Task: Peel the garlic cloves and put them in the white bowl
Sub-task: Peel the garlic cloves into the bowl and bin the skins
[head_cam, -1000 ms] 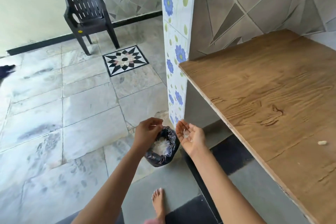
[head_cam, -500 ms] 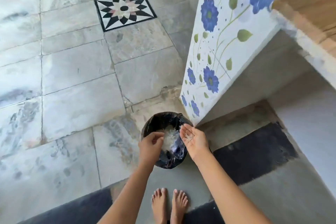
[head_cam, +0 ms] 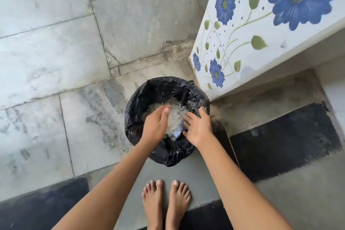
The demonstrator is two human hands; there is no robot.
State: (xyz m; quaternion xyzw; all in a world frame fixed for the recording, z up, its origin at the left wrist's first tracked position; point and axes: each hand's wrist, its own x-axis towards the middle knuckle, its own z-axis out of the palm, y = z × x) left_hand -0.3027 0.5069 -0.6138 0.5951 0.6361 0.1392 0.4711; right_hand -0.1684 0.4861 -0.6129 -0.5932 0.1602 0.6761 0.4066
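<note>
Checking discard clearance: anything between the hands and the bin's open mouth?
Nothing visible. Left hand and right hand are directly over the open bin, above pale scraps; flowered pillar stands beside it.

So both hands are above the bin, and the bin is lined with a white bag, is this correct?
Not quite. The bag is black, not white. The head view shows it lining the bin, with the left hand and the right hand above it, as you say.
</note>
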